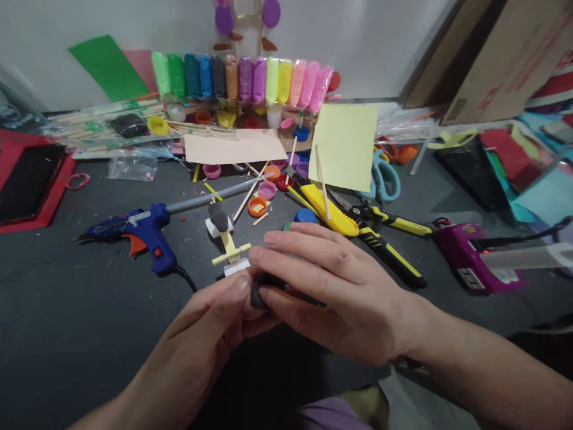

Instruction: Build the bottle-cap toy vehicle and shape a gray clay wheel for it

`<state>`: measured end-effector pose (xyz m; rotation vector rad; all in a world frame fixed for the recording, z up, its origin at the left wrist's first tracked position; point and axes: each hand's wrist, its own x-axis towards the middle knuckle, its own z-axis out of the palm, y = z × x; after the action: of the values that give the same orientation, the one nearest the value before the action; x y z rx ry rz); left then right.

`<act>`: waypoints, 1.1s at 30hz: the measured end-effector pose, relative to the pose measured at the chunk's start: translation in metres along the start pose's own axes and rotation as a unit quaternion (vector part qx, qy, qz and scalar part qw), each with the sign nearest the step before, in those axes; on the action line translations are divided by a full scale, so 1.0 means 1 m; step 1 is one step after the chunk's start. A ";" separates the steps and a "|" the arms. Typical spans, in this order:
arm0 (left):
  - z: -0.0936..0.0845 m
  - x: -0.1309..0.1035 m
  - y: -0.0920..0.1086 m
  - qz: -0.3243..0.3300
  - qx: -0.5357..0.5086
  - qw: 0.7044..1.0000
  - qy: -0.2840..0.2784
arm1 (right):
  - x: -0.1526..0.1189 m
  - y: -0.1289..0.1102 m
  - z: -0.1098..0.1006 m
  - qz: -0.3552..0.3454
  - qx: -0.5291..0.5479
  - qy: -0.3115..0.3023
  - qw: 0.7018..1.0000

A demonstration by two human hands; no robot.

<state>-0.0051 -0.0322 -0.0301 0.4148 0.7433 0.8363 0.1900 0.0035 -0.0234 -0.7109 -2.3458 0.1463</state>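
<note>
Between my two hands sits a lump of black modelling clay (258, 294), partly hidden by my fingers. My left hand (219, 316) has its thumb and fingers closed around the clay from the left. From the right, my right hand (331, 286) lies over it with long, slightly bent fingers, the fingertips pressing on the clay. Just beyond my fingertips, a small figure (229, 245) made of pale yellow sticks, white pieces and a dark grey clay lump rests on the dark table (89, 310).
A blue glue gun (152, 233) lies left. Ahead are a yellow cutter (329, 209), pliers (389, 251), blue scissors (385, 179), small coloured caps (267, 190) and loose sticks. Packs of coloured clay (244, 77) line the back. A purple device (474, 257) stands right.
</note>
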 end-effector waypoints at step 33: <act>-0.003 0.000 -0.002 -0.041 -0.072 0.993 -0.085 | -0.004 0.007 -0.001 -0.030 0.032 -0.013 0.999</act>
<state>-0.0060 -0.0332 -0.0329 0.3190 0.5352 0.7625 0.1960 0.0070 -0.0268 -0.6093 -2.3741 0.2052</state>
